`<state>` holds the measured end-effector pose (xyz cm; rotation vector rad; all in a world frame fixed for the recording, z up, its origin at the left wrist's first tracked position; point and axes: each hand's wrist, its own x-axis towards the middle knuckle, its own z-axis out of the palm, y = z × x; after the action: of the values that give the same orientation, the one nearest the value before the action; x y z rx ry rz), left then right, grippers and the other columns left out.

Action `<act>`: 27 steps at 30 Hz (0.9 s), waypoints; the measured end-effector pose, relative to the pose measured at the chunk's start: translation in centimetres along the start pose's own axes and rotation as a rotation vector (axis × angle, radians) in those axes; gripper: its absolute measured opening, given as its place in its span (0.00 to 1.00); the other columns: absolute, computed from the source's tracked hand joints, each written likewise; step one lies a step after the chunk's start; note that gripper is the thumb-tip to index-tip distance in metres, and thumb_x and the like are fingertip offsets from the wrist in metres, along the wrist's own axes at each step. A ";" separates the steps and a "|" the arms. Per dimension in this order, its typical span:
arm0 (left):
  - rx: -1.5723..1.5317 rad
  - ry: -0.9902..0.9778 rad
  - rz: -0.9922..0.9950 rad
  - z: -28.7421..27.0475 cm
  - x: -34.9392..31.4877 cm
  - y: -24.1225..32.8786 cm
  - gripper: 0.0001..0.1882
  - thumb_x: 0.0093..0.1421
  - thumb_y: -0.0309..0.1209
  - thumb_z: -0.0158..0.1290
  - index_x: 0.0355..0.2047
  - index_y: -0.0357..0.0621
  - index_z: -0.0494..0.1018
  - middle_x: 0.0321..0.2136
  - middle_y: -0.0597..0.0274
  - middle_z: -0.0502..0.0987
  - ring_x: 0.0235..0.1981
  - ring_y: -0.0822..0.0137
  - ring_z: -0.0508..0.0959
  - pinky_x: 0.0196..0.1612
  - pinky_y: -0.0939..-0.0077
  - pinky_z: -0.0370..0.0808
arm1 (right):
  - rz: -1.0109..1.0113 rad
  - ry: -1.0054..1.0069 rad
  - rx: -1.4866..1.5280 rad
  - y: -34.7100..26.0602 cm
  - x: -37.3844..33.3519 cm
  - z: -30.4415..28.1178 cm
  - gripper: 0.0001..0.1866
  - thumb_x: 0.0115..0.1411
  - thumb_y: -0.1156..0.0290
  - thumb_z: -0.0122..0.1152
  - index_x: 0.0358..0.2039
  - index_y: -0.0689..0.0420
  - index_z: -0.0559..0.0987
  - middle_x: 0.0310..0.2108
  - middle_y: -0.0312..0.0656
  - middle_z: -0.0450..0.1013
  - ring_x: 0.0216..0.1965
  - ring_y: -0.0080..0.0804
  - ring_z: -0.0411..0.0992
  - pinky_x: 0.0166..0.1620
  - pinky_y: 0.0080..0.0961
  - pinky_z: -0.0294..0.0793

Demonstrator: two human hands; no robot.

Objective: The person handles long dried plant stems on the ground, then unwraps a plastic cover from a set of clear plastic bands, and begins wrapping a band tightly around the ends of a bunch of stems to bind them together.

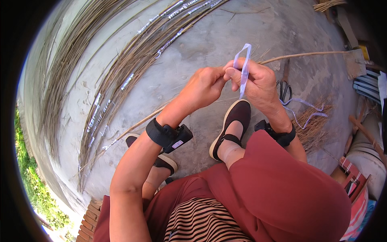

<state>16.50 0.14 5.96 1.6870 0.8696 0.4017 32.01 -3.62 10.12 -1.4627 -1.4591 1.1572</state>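
Note:
Above the concrete floor I hold a long thin stick (300, 55) slanting from lower left to upper right. My left hand (207, 84) is closed around it, thumb and fingers pressed together. Close beside it, my right hand (256, 82) pinches a pale lilac plastic strip (245, 70) at the stick; a loop of the strip stands up over the fingers. Whether the right fingers also grip the stick is hidden. Near the stick's lower-left end, a whitish wrapping (111, 144) shows. Right of my right hand lie black-handled scissors (285, 90) and a loose length of lilac strip (300, 121).
Long bundles of thin twigs (72, 60) lie at the left, beside sticks wrapped in whitish strips (127, 80). Short twig scraps (318, 129) are piled at the right. A hoe-like tool (354, 62) and a small wooden stool (354, 173) stand near the right edge.

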 end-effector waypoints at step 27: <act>-0.458 -0.254 -0.179 0.2 -0.9 1.3 0.13 0.62 0.33 0.44 0.38 0.38 0.73 0.14 0.79 0.56 0.16 0.84 0.53 0.18 0.85 0.51 | 0.594 -0.186 1.199 7.6 4.5 -0.1 0.17 0.61 0.64 0.46 0.16 0.51 0.60 0.11 0.24 0.51 0.10 0.13 0.45 0.14 0.13 0.44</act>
<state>16.46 -0.80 7.23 1.1963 0.6727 0.2344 34.18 0.39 2.59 -0.8829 -0.1730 2.0446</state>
